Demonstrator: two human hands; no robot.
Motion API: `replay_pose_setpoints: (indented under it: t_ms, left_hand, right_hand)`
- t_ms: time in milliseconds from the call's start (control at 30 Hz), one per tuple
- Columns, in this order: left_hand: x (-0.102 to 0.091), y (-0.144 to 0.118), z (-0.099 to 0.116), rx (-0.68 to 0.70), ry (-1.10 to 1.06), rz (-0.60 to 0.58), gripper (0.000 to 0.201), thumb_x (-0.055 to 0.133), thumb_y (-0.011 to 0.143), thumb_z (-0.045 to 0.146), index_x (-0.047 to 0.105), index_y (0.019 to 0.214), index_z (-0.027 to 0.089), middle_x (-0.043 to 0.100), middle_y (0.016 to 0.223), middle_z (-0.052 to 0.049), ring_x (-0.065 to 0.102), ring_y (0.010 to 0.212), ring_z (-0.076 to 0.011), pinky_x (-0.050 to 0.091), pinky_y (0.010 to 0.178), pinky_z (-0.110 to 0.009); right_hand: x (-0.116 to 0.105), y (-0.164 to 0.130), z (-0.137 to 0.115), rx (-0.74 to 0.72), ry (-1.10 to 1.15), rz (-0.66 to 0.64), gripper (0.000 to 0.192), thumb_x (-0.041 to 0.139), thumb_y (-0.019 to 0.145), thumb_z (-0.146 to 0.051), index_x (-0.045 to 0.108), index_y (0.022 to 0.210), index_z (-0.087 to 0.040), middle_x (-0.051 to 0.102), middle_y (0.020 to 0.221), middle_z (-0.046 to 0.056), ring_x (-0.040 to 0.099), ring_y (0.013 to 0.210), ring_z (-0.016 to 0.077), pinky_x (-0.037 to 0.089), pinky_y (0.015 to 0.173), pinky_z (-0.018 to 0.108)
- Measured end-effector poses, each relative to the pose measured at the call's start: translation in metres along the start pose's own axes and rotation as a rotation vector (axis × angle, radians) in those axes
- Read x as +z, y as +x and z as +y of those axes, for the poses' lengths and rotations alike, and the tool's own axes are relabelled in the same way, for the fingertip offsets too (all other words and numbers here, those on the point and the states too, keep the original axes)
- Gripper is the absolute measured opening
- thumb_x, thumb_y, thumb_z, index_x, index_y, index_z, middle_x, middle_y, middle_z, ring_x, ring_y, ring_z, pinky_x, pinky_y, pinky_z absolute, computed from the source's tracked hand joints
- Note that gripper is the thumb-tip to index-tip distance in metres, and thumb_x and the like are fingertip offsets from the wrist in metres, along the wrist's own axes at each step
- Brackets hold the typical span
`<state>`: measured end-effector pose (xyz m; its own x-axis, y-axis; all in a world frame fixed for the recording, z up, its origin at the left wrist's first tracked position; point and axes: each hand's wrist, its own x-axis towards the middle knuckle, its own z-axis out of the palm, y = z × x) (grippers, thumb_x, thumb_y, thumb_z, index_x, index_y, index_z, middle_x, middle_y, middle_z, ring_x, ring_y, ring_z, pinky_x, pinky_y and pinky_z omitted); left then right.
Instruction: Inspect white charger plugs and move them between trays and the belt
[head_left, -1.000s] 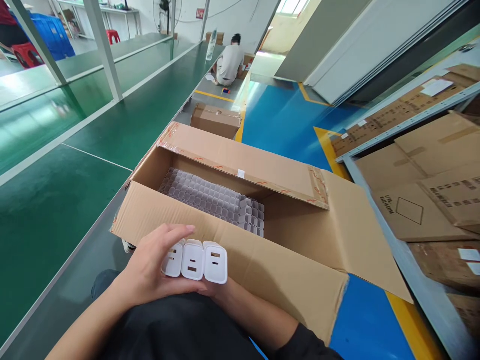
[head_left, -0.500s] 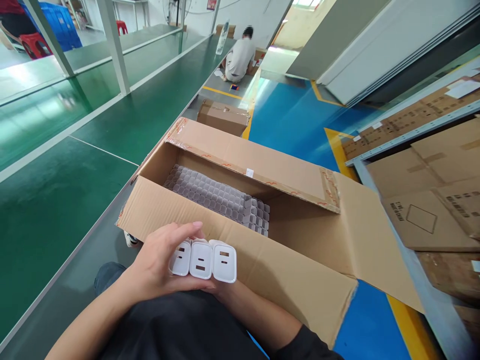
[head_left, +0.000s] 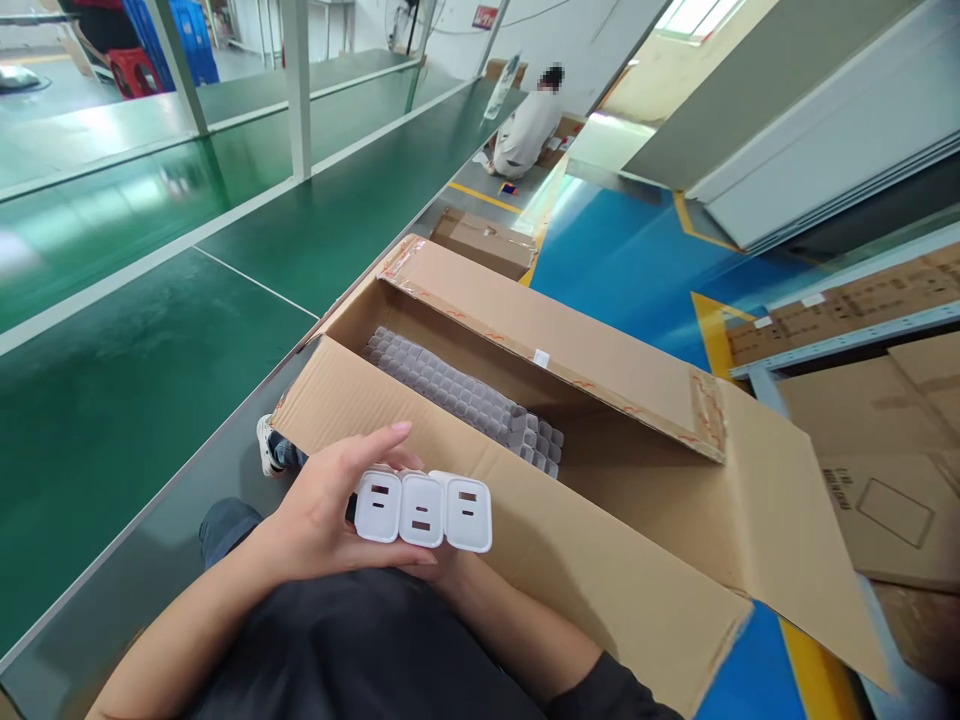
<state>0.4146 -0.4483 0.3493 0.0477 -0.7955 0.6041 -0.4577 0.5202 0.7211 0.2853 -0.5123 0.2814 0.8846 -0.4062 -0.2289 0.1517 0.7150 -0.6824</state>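
Three white chargers [head_left: 422, 510] sit side by side in a row, port faces up, held over my lap. My left hand [head_left: 319, 510] wraps their left end, thumb on top. My right hand [head_left: 442, 572] supports them from below and is mostly hidden under them. Just beyond stands an open cardboard box [head_left: 525, 540] with its flaps spread. Inside it lies a grey plastic cell tray [head_left: 465, 400] that holds several more chargers.
A green conveyor bench [head_left: 150, 330] runs along my left. A smaller closed carton [head_left: 484, 240] lies on the floor past the big box. Flat cartons [head_left: 885, 480] are stacked on a rack at right. A person [head_left: 529, 130] sits on the floor far ahead.
The view has swung to the left, so the box sits further right in the picture. Both hands keep the same hold, and the chargers have tipped slightly more face-up.
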Motion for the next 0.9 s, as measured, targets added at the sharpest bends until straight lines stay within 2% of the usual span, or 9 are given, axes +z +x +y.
replay_pose_setpoints:
  t_ms: [100,200,333,433,533,600,700,800,900]
  left_hand:
    - [-0.008,-0.008,0.002,0.001,-0.008,0.025,0.093,0.080,0.080,0.043,0.026,0.154,0.027,0.071,0.107,-0.008,0.071,0.096,-0.0192,0.058,0.085,-0.030]
    - [-0.018,-0.021,0.001,-0.001,-0.001,0.048,0.092,0.079,0.080,0.044,0.026,0.154,0.027,0.071,0.109,-0.009,0.071,0.098,-0.0187,0.057,0.086,-0.029]
    - [-0.048,-0.068,-0.010,-0.075,0.155,0.161,0.101,0.081,0.073,0.055,0.027,0.154,0.026,0.068,0.120,-0.015,0.069,0.107,-0.0245,0.056,0.093,-0.037]
    - [-0.097,-0.130,-0.020,-0.253,0.328,0.358,0.099,0.075,0.076,0.063,0.027,0.154,0.025,0.065,0.126,-0.016,0.067,0.109,-0.0256,0.055,0.095,-0.042]
    - [-0.162,-0.205,-0.011,-0.610,0.633,0.522,0.074,0.063,0.089,0.054,0.033,0.150,0.023,0.061,0.131,-0.014,0.066,0.108,-0.0207,0.057,0.092,-0.037]
    - [-0.203,-0.253,0.006,-0.831,0.836,0.568,0.058,0.059,0.092,0.047,0.045,0.142,0.023,0.061,0.131,-0.011,0.066,0.106,-0.0200,0.055,0.093,-0.036]
    - [-0.247,-0.307,0.031,-0.980,0.994,0.658,0.036,0.056,0.092,0.042,0.065,0.119,0.021,0.065,0.123,-0.009,0.065,0.105,-0.0234,0.052,0.095,-0.039]
    - [-0.268,-0.335,0.038,-1.049,1.090,0.747,0.029,0.049,0.094,0.037,0.069,0.103,0.018,0.069,0.108,-0.009,0.065,0.098,-0.0230,0.052,0.089,-0.037]
    - [-0.271,-0.344,0.033,-1.067,1.161,0.782,0.025,0.048,0.094,0.032,0.069,0.100,0.019,0.070,0.103,-0.008,0.065,0.095,-0.0223,0.051,0.086,-0.035]
  right_hand:
    - [0.009,0.001,0.003,0.071,0.172,0.018,0.038,0.077,0.063,-0.060,0.062,0.080,-0.030,0.060,0.081,-0.002,0.059,0.080,0.0201,0.058,0.081,0.035]
    - [0.017,0.003,0.010,0.105,0.205,0.024,0.038,0.080,0.061,-0.059,0.065,0.082,-0.031,0.063,0.083,-0.003,0.062,0.085,0.0212,0.057,0.085,0.038]
    - [0.031,0.012,0.024,0.084,0.117,-0.007,0.047,0.083,0.056,-0.065,0.070,0.085,-0.030,0.068,0.086,-0.001,0.063,0.084,0.0226,0.055,0.077,0.036]
    - [0.046,0.035,0.029,-0.042,-0.271,0.042,0.050,0.084,0.060,-0.060,0.072,0.097,-0.029,0.070,0.102,0.004,0.064,0.090,0.0240,0.052,0.074,0.033]
    - [0.074,0.076,0.033,-0.137,-0.845,-0.026,0.041,0.080,0.068,-0.045,0.071,0.103,-0.024,0.065,0.076,0.002,0.058,0.069,0.0200,0.045,0.064,0.030]
    - [0.105,0.104,0.041,-0.198,-1.145,-0.137,0.037,0.073,0.074,-0.042,0.069,0.104,-0.021,0.053,0.061,-0.003,0.048,0.057,0.0162,0.038,0.056,0.028]
    - [0.170,0.142,0.068,-0.310,-1.437,-0.375,0.024,0.063,0.081,-0.042,0.066,0.089,-0.019,0.052,0.062,-0.002,0.047,0.057,0.0148,0.035,0.057,0.027]
    - [0.248,0.178,0.111,-0.392,-1.674,-0.586,0.021,0.061,0.084,-0.041,0.062,0.081,-0.020,0.064,0.080,0.003,0.058,0.071,0.0175,0.037,0.061,0.027]
    - [0.326,0.212,0.164,-0.409,-1.914,-0.680,0.027,0.060,0.088,-0.043,0.065,0.101,-0.020,0.068,0.108,0.008,0.065,0.097,0.0232,0.047,0.072,0.028]
